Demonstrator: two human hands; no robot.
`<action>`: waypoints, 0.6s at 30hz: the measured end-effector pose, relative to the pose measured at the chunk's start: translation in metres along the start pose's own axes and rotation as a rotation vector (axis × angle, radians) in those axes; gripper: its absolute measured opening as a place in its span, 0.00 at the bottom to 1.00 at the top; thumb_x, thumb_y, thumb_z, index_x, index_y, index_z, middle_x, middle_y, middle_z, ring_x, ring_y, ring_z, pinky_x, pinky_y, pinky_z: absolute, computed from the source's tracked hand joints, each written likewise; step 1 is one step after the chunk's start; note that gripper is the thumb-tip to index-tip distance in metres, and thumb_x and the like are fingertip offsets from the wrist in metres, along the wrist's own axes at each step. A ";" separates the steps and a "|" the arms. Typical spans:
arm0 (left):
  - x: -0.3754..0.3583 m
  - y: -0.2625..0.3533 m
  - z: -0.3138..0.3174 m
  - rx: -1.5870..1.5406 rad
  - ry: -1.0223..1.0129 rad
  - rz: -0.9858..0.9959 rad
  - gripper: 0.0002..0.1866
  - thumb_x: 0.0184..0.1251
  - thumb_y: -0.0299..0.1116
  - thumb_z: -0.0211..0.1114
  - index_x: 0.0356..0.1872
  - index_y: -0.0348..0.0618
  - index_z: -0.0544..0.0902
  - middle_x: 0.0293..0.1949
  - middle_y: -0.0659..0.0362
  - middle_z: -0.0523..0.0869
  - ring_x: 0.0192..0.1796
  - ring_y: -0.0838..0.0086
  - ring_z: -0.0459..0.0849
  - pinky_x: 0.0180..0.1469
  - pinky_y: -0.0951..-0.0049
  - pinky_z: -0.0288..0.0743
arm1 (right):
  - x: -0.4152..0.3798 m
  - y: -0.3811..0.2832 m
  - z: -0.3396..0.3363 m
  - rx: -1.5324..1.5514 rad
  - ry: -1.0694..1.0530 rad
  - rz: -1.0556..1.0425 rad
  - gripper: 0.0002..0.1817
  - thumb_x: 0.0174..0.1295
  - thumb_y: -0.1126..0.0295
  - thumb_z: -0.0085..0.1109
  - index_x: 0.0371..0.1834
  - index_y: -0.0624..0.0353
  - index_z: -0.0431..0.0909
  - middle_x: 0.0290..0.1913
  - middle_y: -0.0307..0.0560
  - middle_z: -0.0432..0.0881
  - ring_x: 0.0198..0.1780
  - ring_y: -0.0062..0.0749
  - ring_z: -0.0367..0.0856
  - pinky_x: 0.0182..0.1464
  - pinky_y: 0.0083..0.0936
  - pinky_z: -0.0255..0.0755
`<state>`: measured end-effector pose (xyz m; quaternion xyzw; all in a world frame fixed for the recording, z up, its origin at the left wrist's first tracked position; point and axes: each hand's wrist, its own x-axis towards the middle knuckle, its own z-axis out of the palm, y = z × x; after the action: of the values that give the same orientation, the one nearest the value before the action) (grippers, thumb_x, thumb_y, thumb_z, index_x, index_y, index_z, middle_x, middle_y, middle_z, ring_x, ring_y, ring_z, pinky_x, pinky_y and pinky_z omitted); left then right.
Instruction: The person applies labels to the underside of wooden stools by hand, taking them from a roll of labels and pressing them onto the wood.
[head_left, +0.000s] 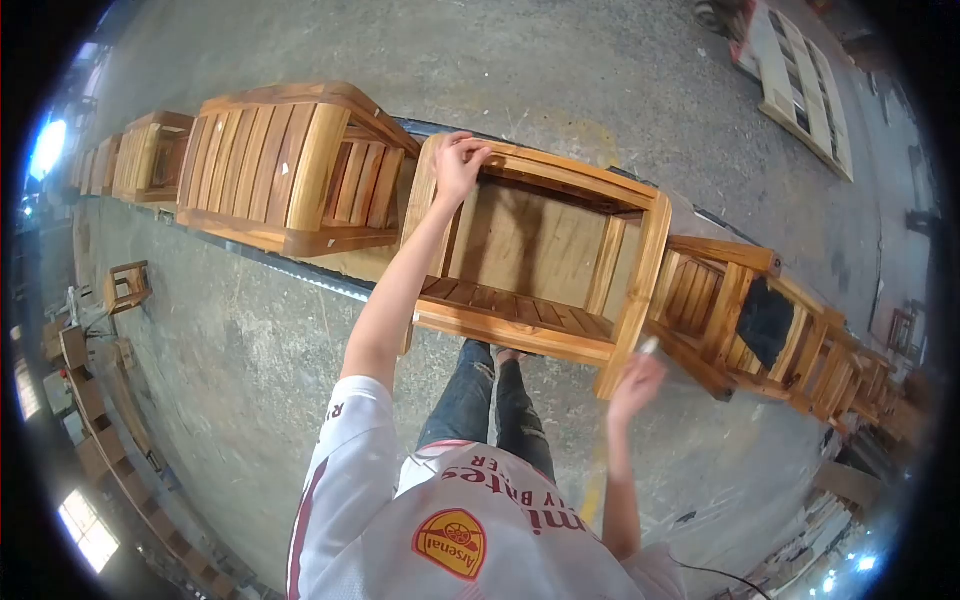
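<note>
Brown wooden frame sits at centre, open side up. Left hand: at the frame's 11 o'clock corner, fingers pressed together; grip contents cannot be told. Right hand: blurred, at 5 o'clock, pinching a small pale item.

Left hand on wooden frame — right hand, blurred, seemingly just beside it.

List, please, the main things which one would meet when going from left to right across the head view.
Small wooden stool on the floor → large slatted wooden piece → open wooden frame, with the left hand at its upper corner → black item.
</note>
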<state>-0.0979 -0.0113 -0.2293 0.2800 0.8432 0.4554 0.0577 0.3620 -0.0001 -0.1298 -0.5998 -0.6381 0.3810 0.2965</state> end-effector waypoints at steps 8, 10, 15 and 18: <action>0.034 0.007 0.035 0.284 -0.377 0.113 0.10 0.54 0.47 0.73 0.34 0.60 0.91 0.54 0.65 0.82 0.61 0.64 0.74 0.66 0.43 0.54 | 0.135 0.075 0.080 -0.273 0.380 0.159 0.07 0.72 0.68 0.48 0.44 0.60 0.69 0.36 0.49 0.82 0.37 0.36 0.81 0.41 0.31 0.75; 0.038 0.004 0.029 0.279 -0.453 0.075 0.10 0.54 0.47 0.73 0.34 0.59 0.91 0.54 0.65 0.82 0.62 0.63 0.73 0.66 0.47 0.57 | 0.141 0.079 0.094 -0.337 0.433 0.421 0.09 0.72 0.65 0.46 0.46 0.58 0.70 0.40 0.51 0.82 0.41 0.44 0.82 0.43 0.39 0.76; 0.051 -0.020 0.025 0.117 -0.468 0.262 0.09 0.49 0.47 0.75 0.32 0.62 0.91 0.52 0.67 0.81 0.62 0.63 0.72 0.62 0.54 0.63 | 0.142 0.095 0.097 -0.439 0.428 0.503 0.13 0.71 0.61 0.44 0.50 0.55 0.71 0.47 0.52 0.83 0.48 0.54 0.81 0.47 0.50 0.74; 0.050 -0.007 0.014 0.118 -0.474 0.219 0.09 0.49 0.45 0.76 0.31 0.61 0.91 0.54 0.67 0.81 0.61 0.63 0.73 0.60 0.55 0.65 | 0.143 0.095 0.095 -0.416 0.386 0.489 0.14 0.70 0.60 0.46 0.52 0.56 0.71 0.49 0.53 0.82 0.49 0.54 0.81 0.48 0.50 0.74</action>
<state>-0.1377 0.0225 -0.2356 0.4714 0.7959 0.3305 0.1876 0.3191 0.1284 -0.2716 -0.8427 -0.4720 0.1827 0.1836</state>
